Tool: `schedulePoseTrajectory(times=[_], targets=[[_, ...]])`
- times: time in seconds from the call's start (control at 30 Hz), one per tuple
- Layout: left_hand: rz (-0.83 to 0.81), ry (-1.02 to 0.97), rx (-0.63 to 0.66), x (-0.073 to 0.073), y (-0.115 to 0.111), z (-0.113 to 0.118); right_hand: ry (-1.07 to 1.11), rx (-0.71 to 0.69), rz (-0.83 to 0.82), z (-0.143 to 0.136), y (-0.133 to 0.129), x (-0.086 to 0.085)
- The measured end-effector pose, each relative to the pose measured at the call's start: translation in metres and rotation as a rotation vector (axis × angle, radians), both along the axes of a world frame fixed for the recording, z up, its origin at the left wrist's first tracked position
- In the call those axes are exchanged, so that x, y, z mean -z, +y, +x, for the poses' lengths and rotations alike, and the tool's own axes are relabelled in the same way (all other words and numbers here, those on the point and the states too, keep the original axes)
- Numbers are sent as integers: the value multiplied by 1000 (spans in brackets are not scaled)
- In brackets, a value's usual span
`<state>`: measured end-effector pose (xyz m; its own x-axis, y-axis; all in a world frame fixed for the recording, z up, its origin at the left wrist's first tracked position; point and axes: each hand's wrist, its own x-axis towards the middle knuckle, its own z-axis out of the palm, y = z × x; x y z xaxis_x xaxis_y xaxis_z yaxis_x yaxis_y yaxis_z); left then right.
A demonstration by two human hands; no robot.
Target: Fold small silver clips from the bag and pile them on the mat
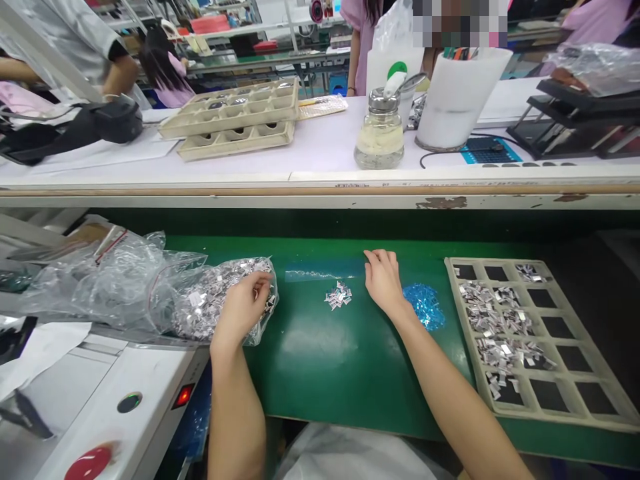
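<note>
My left hand (pixel 243 303) is over the right end of a clear plastic bag (pixel 200 300) full of small silvery metal pieces. Its fingers curl in toward the thumb, and what they pinch, if anything, is too small to make out. My right hand (pixel 383 280) has its bent fingers closed at the right end of a clear plastic strip (pixel 320 272) lying on the green mat (pixel 320 360). Between my hands, just below the strip, sits a little heap of silvery pieces (pixel 339 295). A pile of shiny blue pieces (pixel 424 307) lies beside my right wrist.
At the right, a cream compartment tray (pixel 500 403) holds silvery pieces in several pockets. A white machine (pixel 150 387) with a lit red switch stands lower left. On the shelf (pixel 320 150) are stacked trays (pixel 235 113), a glass jar (pixel 380 133) and a white cup (pixel 457 100). People work beyond.
</note>
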<state>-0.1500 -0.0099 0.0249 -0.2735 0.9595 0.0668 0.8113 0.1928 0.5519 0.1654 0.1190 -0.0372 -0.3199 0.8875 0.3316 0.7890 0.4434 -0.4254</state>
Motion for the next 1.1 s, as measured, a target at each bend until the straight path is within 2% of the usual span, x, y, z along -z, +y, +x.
schedulePoseTrajectory(times=[0.2,0.37,0.63,1.1], targets=[[64,-174,147,-8,3,22,-52,-12,29,-1,-1,2],[35,-426,168,-9,7,42,-81,-22,39,-1,-2,0],[72,-684,167,0,13,63,-56,-28,35,-2,-4,-2],[60,-802,217,17,19,90,13,28,2,0,-1,-2]])
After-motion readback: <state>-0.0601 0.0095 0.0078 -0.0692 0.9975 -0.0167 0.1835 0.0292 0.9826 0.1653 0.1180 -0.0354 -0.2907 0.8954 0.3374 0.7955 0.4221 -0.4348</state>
